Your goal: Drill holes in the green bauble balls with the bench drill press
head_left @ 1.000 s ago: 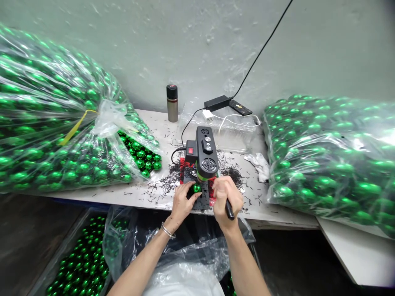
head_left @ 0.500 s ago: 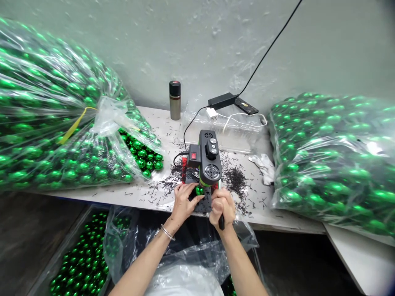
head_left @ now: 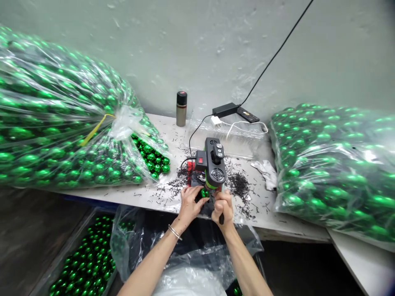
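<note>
A small black bench drill press [head_left: 215,164] with a red switch stands near the table's front edge. Under its head sits a shiny green ball [head_left: 204,193]. My left hand [head_left: 191,203] pinches this ball between thumb and fingers from the left. My right hand [head_left: 222,209] is wrapped around the machine's lever handle [head_left: 221,219], whose dark end shows below the fist. Part of the ball is hidden by my fingers and the machine head. Black shavings [head_left: 239,183] lie scattered around the base.
Big clear bags of green balls lie at left [head_left: 61,123] and right [head_left: 333,172]. Behind are a bottle [head_left: 182,109], a power adapter [head_left: 226,109], a plastic tray [head_left: 197,137] and a white glove [head_left: 266,172]. A bin of green balls [head_left: 84,257] stands below the table.
The camera view has shifted, so the whole scene sits a little lower and further right. Both hands keep their places at the ball and the lever.
</note>
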`<action>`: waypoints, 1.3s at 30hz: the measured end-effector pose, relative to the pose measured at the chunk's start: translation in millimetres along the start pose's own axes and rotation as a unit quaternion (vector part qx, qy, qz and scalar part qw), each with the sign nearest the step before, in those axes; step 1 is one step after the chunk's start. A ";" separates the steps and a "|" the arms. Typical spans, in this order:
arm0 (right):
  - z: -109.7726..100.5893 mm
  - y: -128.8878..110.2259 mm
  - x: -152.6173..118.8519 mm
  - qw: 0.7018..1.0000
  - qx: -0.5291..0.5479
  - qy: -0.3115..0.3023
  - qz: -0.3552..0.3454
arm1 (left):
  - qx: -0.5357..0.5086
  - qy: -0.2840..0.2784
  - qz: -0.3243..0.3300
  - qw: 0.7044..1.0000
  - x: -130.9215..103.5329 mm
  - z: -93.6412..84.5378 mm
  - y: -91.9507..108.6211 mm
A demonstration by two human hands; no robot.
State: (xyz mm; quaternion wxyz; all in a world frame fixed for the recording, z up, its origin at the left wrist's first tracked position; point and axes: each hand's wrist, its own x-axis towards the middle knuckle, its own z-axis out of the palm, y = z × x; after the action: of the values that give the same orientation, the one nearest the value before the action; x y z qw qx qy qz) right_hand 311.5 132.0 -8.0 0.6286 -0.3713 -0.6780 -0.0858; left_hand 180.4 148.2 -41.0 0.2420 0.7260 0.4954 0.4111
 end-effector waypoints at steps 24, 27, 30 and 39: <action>-15.3 -47.7 66.9 0.987 0.025 -0.005 0.158 | 0.291 0.057 -0.039 0.954 50.6 -92.2 -51.2; -15.4 -47.4 66.1 0.988 0.020 -0.005 0.152 | 0.324 -0.043 -0.048 0.944 76.3 -98.1 -61.1; -14.8 -46.6 64.4 0.989 0.024 0.000 0.149 | 0.311 -0.064 -0.046 0.947 81.8 -98.2 -62.3; -14.5 -45.2 62.1 0.989 0.027 0.003 0.142 | -0.310 0.036 -0.250 0.917 50.7 -101.1 -31.5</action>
State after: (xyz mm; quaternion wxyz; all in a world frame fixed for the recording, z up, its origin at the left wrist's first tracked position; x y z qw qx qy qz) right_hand 299.4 116.1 67.6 0.6462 -0.4466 -0.6185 0.0216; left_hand 88.1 201.5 8.3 0.5321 0.4519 0.5163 0.4960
